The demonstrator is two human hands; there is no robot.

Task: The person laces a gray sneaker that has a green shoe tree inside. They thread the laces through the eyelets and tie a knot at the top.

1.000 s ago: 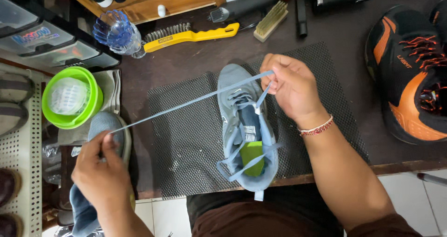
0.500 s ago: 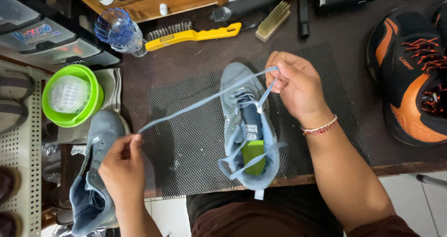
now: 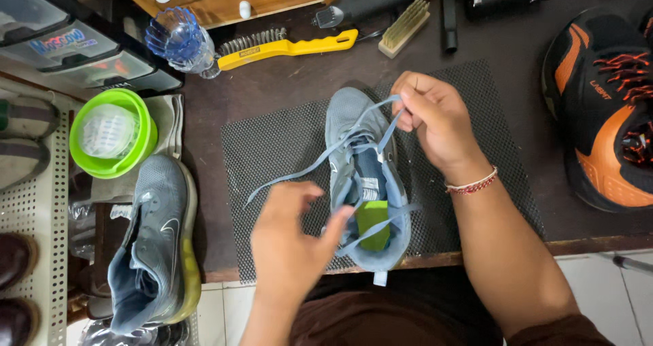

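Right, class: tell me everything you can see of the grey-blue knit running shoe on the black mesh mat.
The grey-blue knit running shoe lies on the black mesh mat, toe away from the person, heel at the table edge. Its upper looks like soft woven fabric; a lime-green insole shows inside, and a white label sits on the tongue. Its flat grey-blue lace is partly threaded and loose. The right hand pinches the lace near the toe; the left hand is at the collar, by the lace's trailing end.
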